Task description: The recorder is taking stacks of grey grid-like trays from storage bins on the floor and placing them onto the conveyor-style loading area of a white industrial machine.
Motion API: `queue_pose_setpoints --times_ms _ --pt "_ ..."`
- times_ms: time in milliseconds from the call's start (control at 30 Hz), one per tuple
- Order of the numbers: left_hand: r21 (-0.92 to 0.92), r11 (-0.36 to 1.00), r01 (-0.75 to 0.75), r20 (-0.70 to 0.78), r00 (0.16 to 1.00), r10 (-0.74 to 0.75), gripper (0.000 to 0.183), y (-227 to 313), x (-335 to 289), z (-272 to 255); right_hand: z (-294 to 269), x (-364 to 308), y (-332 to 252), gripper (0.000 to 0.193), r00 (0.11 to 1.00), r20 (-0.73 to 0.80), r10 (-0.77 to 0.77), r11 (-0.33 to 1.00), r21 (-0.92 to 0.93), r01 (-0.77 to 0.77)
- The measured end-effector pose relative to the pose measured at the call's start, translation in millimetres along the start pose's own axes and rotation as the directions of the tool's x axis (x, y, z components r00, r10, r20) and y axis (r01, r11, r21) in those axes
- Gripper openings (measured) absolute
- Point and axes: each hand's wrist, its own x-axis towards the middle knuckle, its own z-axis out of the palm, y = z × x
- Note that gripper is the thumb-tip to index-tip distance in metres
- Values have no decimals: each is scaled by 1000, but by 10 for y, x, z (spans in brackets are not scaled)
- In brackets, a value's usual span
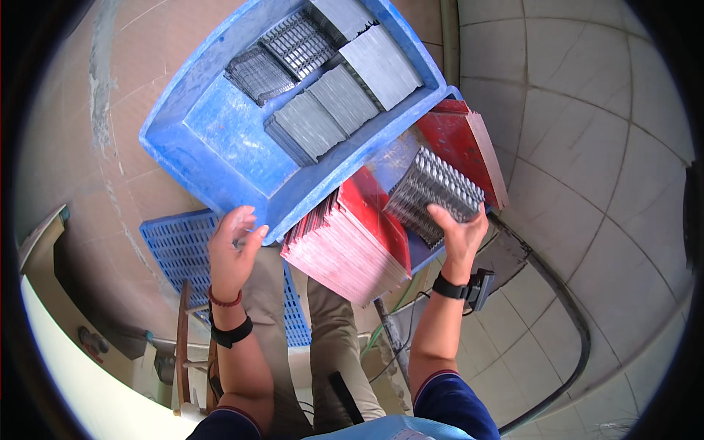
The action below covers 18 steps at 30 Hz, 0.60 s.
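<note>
The person's right hand (460,238) has its fingers closed on a thick block of dark grey metal pieces with rows of teeth or openings (433,192), the thumb lying across the near face and the other fingers mostly hidden round its right end. This block is tilted, its toothed upper face turned up, and it sits over a lower blue plastic container (387,155), between two stacks; whether its underside touches the container, I cannot tell. On its left is a thick stack of thin red sheets with pale pinkish edges (348,253), leaning at a slant, and on its right, further off, a second stack of red sheets (462,150). The left hand (233,249) has its fingers loosely curled, thumb apart and nothing seen in the grasp, just beside the near corner of a large blue plastic bin (227,121); contact there is not clear. Inside that bin, toward its far and right sides, lie smooth-topped light grey stacks (306,125) and, next to them, dark grey stacks with a grid-like top (299,44), while the bin's left part shows bare scuffed blue plastic. Below the left end of the bin is a blue slatted plastic panel (180,249), partly behind the left hand and the person's legs
</note>
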Motion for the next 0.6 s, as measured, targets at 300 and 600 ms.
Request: queue_pose_setpoints --times_ms 300,600 --pt "-249 873 -420 386 783 487 85 597 -202 530 371 -973 168 44 884 384 -266 872 486 52" --pt "-136 901 -411 434 793 427 54 253 -272 766 298 -1236 487 31 896 426 -125 989 -14 145"
